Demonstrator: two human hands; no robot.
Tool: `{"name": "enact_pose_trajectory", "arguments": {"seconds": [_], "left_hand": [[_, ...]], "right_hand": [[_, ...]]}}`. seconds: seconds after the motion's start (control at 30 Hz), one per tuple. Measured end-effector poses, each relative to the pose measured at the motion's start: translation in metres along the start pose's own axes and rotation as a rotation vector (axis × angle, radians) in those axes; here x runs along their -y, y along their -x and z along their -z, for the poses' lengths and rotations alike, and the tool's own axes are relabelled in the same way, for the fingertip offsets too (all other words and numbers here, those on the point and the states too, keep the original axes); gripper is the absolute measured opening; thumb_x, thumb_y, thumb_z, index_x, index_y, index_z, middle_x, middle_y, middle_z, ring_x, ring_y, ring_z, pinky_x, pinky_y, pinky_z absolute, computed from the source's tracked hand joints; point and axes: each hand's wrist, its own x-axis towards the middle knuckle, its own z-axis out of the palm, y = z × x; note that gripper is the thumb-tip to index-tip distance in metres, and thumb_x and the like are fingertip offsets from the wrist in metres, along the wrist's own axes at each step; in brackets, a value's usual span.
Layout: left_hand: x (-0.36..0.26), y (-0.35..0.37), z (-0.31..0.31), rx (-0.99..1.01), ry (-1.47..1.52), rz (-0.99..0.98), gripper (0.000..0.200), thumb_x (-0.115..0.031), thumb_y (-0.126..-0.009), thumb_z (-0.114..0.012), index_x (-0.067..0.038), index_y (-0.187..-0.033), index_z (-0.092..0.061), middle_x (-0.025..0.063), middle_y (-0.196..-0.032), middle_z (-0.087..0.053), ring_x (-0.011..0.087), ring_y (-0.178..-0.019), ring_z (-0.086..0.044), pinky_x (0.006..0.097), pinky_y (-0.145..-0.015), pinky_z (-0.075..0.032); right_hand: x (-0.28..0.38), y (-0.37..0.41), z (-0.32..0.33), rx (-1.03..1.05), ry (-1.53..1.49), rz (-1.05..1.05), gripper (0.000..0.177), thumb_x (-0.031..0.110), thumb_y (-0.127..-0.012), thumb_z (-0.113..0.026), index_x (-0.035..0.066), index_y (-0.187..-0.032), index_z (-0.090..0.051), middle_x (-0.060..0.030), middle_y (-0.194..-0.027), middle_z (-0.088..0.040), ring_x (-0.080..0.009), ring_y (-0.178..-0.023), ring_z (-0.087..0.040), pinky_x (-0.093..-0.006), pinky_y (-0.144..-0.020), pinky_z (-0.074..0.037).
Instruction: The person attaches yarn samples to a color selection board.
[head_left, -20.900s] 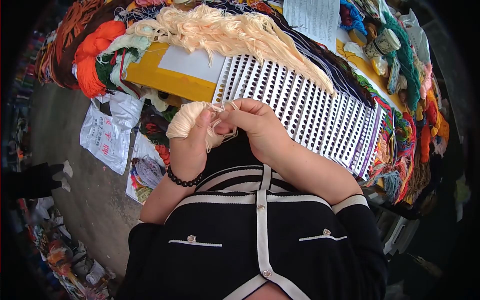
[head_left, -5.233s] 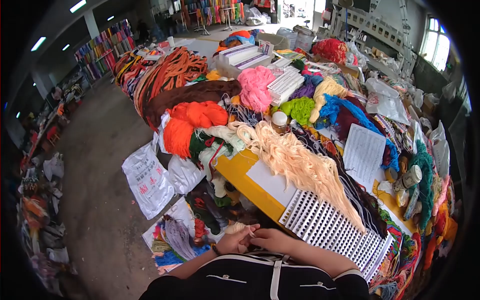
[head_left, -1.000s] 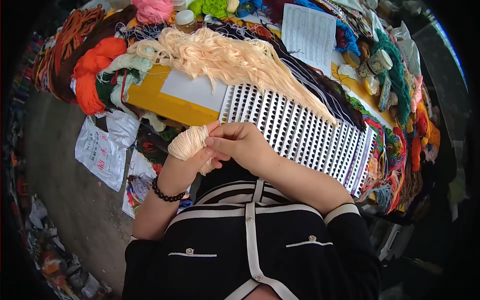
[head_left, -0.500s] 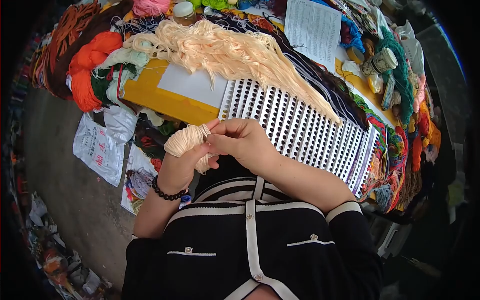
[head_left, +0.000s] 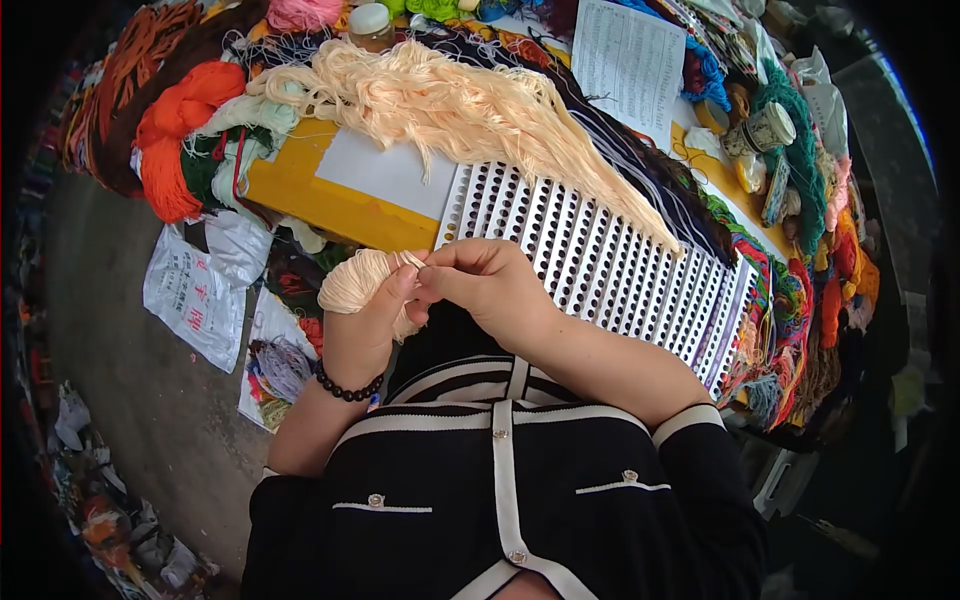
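Note:
A small cream thread bundle (head_left: 352, 281) is held in my left hand (head_left: 378, 318), its thumb pressed over the thread and a dark bead bracelet at the wrist. My right hand (head_left: 485, 283) touches the left at the bundle's right end, thumb and forefinger pinched on the thread there. Beyond both hands a long peach skein (head_left: 450, 105) lies across white strips with rows of dark holes (head_left: 600, 262). What lies under my right fingers is hidden.
A yellow board (head_left: 340, 205) with a white sheet lies behind my hands. Orange yarn (head_left: 180, 130), a lidded jar (head_left: 371, 27), a printed sheet (head_left: 625, 75) and a patterned cup (head_left: 760, 128) stand or lie around. Plastic bags (head_left: 195, 295) hang at the left.
My left hand has turned slightly and the thread bundle has shifted a little to the left. The left thumb has moved up near the right fingertips. My right hand has hardly moved.

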Motion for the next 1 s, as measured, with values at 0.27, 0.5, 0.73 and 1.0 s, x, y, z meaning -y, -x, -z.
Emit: {"name": "enact_pose_trajectory", "arguments": {"seconds": [0.27,0.5,0.73,1.0], "left_hand": [[0.001,0.000,-0.010,-0.098,0.110,-0.087,0.020,-0.015,-0.091,-0.054,0.001,-0.103,-0.059,0.0075,-0.092,-0.063,0.0119,-0.073,-0.062,0.0220,-0.059,-0.052],[0.005,0.000,-0.003,-0.047,0.124,-0.031,0.021,-0.016,-0.091,-0.055,0.001,-0.102,-0.059,0.0076,-0.093,-0.063,0.0129,-0.079,-0.062,0.0223,-0.062,-0.052],[0.012,0.001,-0.001,-0.054,0.051,-0.058,0.020,-0.016,-0.090,-0.057,0.000,-0.101,-0.059,0.0067,-0.093,-0.063,0.0126,-0.081,-0.062,0.0241,-0.066,-0.052],[0.009,0.000,0.003,-0.040,0.202,0.002,0.020,-0.015,-0.091,-0.054,0.001,-0.103,-0.058,0.0075,-0.093,-0.063,0.0137,-0.083,-0.061,0.0256,-0.071,-0.051]], "right_hand": [[0.000,-0.001,-0.002,-0.062,-0.133,0.003,0.013,0.005,-0.083,-0.061,-0.004,-0.091,-0.065,-0.0086,-0.079,-0.066,-0.0134,-0.073,-0.061,-0.0245,-0.072,-0.049],[-0.005,-0.001,0.002,-0.071,-0.178,-0.002,0.012,0.005,-0.083,-0.062,-0.004,-0.089,-0.065,-0.0070,-0.080,-0.066,-0.0118,-0.073,-0.061,-0.0234,-0.074,-0.048],[-0.008,0.000,-0.001,-0.098,0.089,0.080,0.011,0.004,-0.082,-0.061,-0.004,-0.089,-0.065,-0.0074,-0.083,-0.067,-0.0114,-0.075,-0.061,-0.0226,-0.073,-0.048],[-0.009,-0.004,0.006,-0.035,-0.292,0.006,0.011,0.005,-0.084,-0.057,-0.002,-0.089,-0.063,-0.0078,-0.084,-0.065,-0.0150,-0.079,-0.062,-0.0268,-0.082,-0.047]]}}
